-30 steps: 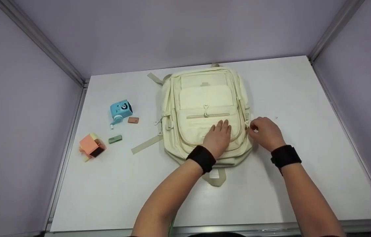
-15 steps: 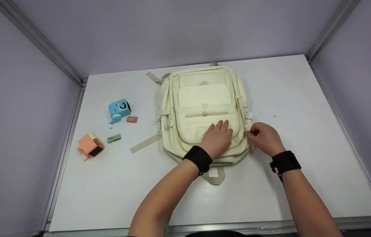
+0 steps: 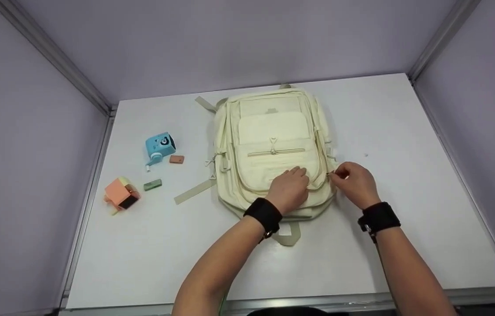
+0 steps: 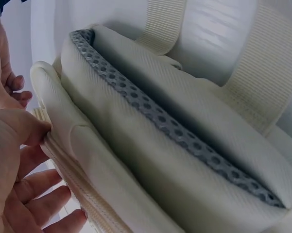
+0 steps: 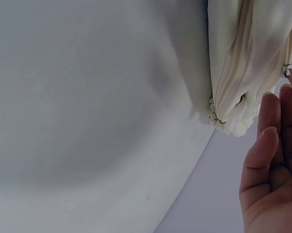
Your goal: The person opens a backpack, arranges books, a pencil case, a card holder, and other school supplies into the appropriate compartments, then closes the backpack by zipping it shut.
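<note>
A cream backpack point(image 3: 273, 127) lies front side up on the white table. My left hand point(image 3: 289, 188) is on its lower front pocket, with fingers bent and gripping the fabric. The left wrist view has the thumb and fingertips at the beige zipper edge point(image 4: 70, 177), beside the padded back with grey mesh point(image 4: 150, 114). At the backpack's right side, my right hand point(image 3: 357, 184) pinches a small metal zipper pull point(image 5: 287, 71); its fingertips partly cover it.
To the left lie a blue toy camera-like box point(image 3: 160, 145), an orange box-shaped toy point(image 3: 121, 194), a brown block point(image 3: 176, 159) and a green block point(image 3: 153, 184). Loose straps point(image 3: 194, 191) extend from the backpack. Purple-grey walls point(image 3: 247, 44) enclose the table.
My left hand has gone from lying flat with straight fingers to bent fingers gripping the pocket. The right hand has moved slightly down along the backpack's right side.
</note>
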`<state>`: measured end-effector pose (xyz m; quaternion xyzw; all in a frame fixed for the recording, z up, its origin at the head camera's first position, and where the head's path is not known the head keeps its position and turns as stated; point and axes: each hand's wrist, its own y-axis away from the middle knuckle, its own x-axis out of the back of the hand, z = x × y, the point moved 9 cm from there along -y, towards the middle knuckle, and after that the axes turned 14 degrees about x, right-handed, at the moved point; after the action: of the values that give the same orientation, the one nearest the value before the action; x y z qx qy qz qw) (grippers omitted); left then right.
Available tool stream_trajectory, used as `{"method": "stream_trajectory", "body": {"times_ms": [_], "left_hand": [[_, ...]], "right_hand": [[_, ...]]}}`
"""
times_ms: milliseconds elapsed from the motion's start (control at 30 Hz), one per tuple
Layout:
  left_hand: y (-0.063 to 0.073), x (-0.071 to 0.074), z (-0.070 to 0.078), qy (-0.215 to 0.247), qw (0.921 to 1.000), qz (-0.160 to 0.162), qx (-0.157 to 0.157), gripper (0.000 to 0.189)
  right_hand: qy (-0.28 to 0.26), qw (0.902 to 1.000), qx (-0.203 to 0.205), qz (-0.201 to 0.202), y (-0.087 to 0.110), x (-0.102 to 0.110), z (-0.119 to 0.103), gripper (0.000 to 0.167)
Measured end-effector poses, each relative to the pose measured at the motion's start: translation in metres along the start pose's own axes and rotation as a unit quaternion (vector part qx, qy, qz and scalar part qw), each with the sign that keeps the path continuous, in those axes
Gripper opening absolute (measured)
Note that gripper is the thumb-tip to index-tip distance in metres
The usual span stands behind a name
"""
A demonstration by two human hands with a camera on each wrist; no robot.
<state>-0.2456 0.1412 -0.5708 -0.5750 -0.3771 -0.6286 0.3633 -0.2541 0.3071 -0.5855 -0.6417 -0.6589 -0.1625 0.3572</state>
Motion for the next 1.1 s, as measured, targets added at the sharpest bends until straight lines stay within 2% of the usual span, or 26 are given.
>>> {"method": "stream_trajectory", "body": {"times_ms": [333, 533, 667, 933, 1100], "left_hand": [[-0.003, 0.001, -0.006, 0.053, 0.9982, -0.012, 0.026, 0.021], [-0.004, 0.002, -0.008, 0.054, 0.998, -0.013, 0.029, 0.021], [-0.003, 0.003, -0.007, 0.049, 0.9985, -0.012, 0.02, 0.021], [-0.001, -0.001, -0.01, 0.062, 0.9976, -0.03, 0.006, 0.019], [0.007, 0.0, -0.015, 0.06, 0.9973, -0.042, -0.011, 0.022]], "right_hand": [[-0.037, 0.9986, -0.037, -0.002, 0.019, -0.006, -0.002, 0.019], [-0.081, 0.9953, -0.052, -0.011, 0.03, -0.02, -0.013, 0.017], [-0.108, 0.9927, -0.053, -0.013, 0.033, -0.031, -0.024, 0.014], [-0.097, 0.9942, -0.046, -0.001, 0.035, -0.036, -0.032, 0.012], [-0.07, 0.997, -0.033, -0.001, 0.038, -0.032, -0.033, 0.013]]}}
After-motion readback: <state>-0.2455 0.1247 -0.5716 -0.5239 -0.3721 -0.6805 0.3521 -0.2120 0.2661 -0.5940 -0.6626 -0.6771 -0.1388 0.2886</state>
